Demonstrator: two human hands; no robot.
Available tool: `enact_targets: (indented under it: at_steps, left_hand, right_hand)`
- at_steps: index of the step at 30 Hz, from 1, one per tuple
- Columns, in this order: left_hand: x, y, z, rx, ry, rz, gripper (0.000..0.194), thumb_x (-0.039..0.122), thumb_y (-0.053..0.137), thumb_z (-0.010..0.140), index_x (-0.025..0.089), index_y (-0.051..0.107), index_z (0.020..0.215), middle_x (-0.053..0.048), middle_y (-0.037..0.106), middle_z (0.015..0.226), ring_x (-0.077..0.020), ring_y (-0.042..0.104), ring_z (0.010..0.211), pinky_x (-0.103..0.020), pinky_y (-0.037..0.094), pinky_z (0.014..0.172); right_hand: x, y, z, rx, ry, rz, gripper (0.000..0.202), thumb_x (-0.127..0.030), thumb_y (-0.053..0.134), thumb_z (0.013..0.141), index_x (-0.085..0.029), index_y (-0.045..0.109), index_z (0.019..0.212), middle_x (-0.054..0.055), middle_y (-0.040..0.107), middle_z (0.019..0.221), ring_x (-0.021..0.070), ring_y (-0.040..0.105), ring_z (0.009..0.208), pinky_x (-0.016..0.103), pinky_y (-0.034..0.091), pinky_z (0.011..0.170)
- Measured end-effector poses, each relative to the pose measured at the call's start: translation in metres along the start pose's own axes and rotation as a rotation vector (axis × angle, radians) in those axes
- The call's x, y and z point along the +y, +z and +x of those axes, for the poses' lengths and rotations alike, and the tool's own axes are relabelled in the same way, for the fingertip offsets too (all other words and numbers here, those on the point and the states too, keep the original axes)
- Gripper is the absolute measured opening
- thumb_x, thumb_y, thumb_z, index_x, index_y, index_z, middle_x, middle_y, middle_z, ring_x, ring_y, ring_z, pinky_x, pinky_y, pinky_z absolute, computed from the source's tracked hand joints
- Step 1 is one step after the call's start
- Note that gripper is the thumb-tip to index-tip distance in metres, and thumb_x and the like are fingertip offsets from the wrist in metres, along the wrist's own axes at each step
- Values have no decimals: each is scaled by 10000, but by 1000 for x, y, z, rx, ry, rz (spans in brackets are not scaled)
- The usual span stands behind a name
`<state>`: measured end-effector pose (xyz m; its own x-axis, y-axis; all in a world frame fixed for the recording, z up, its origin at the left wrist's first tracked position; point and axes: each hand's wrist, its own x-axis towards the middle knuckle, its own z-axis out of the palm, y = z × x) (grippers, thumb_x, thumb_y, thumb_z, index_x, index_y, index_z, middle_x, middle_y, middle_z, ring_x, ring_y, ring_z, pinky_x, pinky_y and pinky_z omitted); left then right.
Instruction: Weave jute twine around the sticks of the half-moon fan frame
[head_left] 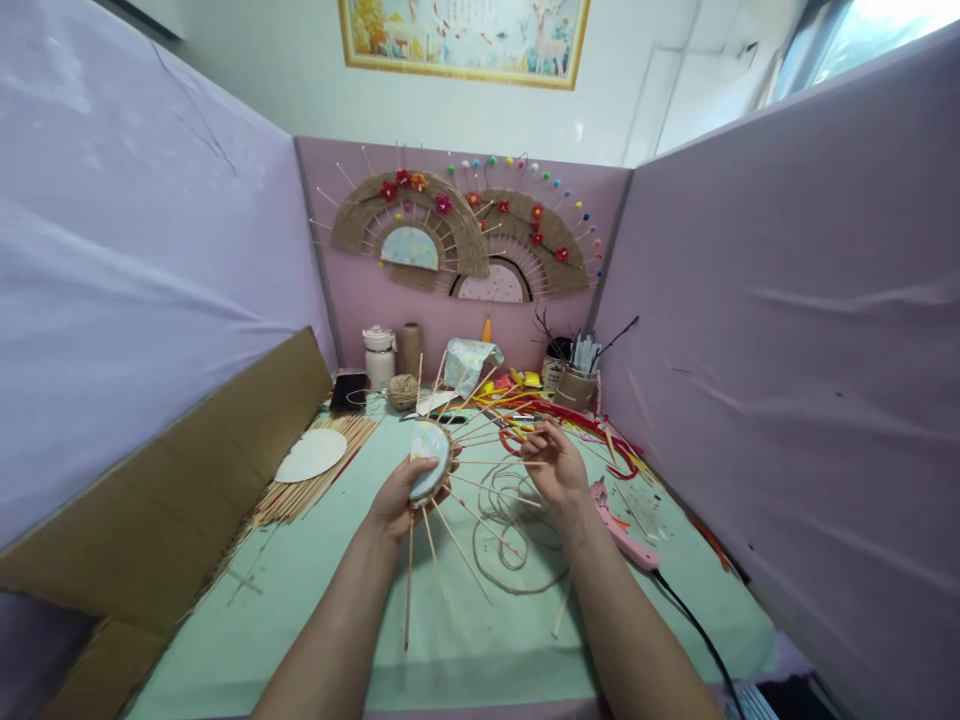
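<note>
My left hand [396, 497] grips a half-round piece covered in pale floral fabric [430, 452], thumb on its face. Thin wooden sticks [459, 547] fan out from its curved edge towards the right, up and down. My right hand [561, 468] is raised at the right of the fan, beside the stick tips, its fingers closed in a pinch. What is between those fingers, if anything, is too small to make out. Loose loops of twine [517, 590] lie on the table beneath, between my two hands.
A pink hot glue gun [628, 540] with a black cord lies right of my right forearm. Cardboard [172, 490], sticks and a white oval [311, 455] are at left. Behind stand a twine ball [403, 392], a white jar [379, 360] and coloured pipe cleaners [555, 408]. Decorated fans [352, 222] hang above.
</note>
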<state>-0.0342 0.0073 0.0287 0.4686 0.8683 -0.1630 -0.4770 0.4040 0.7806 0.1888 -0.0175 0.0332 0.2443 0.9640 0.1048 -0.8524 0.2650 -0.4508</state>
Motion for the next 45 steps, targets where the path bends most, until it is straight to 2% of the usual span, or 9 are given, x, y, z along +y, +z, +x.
enact_targets:
  at_steps: [10, 15, 19, 22, 27, 31, 34, 39, 45]
  left_hand:
    - [3, -4, 4, 13, -135, -37, 359, 98, 558, 737, 47, 586, 1091, -79, 685, 749, -87, 592, 513, -187, 498, 506]
    - [0, -5, 3, -13, -155, 73, 332, 124, 603, 718, 58, 600, 1043, -94, 692, 773, -97, 595, 509, -198, 499, 499]
    - [-4, -2, -1, -56, -105, 127, 352, 134, 653, 672, 100, 594, 1017, -114, 693, 903, -138, 640, 644, -210, 511, 525]
    - [-9, 2, -6, -163, -90, 166, 389, 167, 708, 619, 110, 588, 985, -116, 693, 875, -160, 638, 631, -233, 508, 502]
    - [-18, 5, -13, -480, -147, 169, 448, 165, 783, 537, 90, 595, 937, -124, 696, 820, -201, 653, 656, -321, 537, 618]
    - [-22, 1, -12, -570, -201, 79, 455, 311, 773, 602, 89, 599, 958, -144, 700, 848, -235, 669, 708, -358, 537, 657]
    - [-26, 0, -10, -539, -215, 15, 497, 452, 718, 644, 81, 609, 956, -153, 700, 832, -248, 671, 716, -365, 537, 653]
    - [-31, 11, -11, -381, -213, 111, 309, 250, 724, 638, 71, 628, 871, -123, 691, 737, -186, 647, 606, -257, 508, 546]
    - [-30, 17, -12, -363, -214, 135, 432, 232, 736, 607, 76, 608, 989, -89, 677, 690, -175, 637, 572, -239, 499, 498]
  right_hand:
    - [-15, 5, -4, -107, -223, -171, 117, -135, 638, 707, -217, 644, 791, -58, 644, 722, 2, 360, 386, 154, 339, 412]
    - [-15, -2, 4, 45, -182, -83, 142, -111, 662, 700, -220, 640, 789, -55, 675, 727, 43, 590, 590, 154, 472, 540]
    - [-7, -8, 9, 142, -129, -81, 165, -83, 687, 673, -197, 636, 780, -19, 706, 798, 85, 661, 792, 168, 523, 671]
    - [8, -7, 7, 106, -148, -205, 178, -112, 712, 659, -193, 639, 799, 14, 713, 856, 127, 670, 848, 221, 537, 735]
    - [38, 2, -4, 17, -98, -471, 237, -223, 744, 651, -181, 650, 865, 67, 714, 930, 179, 673, 884, 298, 531, 781]
    - [43, 4, -7, -3, -149, -498, 257, -255, 741, 654, -187, 652, 886, 70, 709, 961, 195, 661, 932, 328, 519, 821]
    - [41, 4, -7, 26, -197, -472, 274, -265, 745, 647, -191, 647, 891, 67, 708, 965, 199, 659, 937, 342, 515, 840]
    - [39, 7, -8, 22, -160, -483, 265, -253, 740, 650, -185, 646, 888, 64, 711, 956, 192, 668, 907, 311, 533, 791]
    - [36, 8, -8, 32, -187, -447, 265, -230, 739, 652, -180, 649, 896, 70, 705, 983, 180, 666, 914, 275, 530, 778]
